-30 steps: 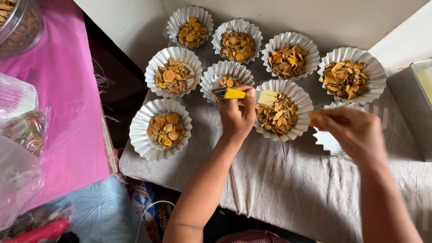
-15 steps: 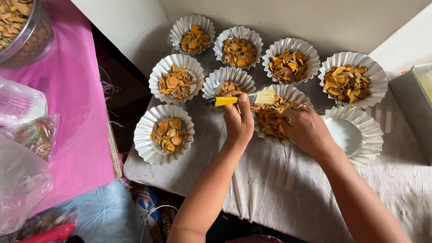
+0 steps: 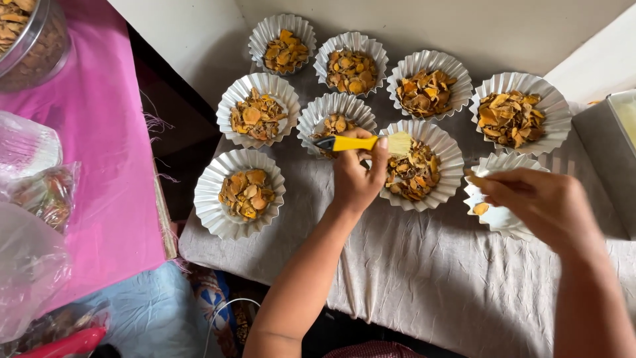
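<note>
My left hand grips a yellow-handled pastry brush, whose pale bristles lie over the rim of a fluted white paper cup filled with dried orange-yellow slices. To its right my right hand hovers over a nearly bare paper cup that has one orange slice in it. Its fingers are pinched together, seemingly around a few slices. Several more filled cups stand in rows behind and to the left, such as the nearest left one.
The cups stand on a wrinkled grey cloth. A pink cloth at the left carries a jar of slices and clear plastic bags. A grey box sits at the right edge, with a white wall behind.
My right hand went from the right to the middle filled cup, then back over the nearly bare cup. My left hand has kept the brush in place.
</note>
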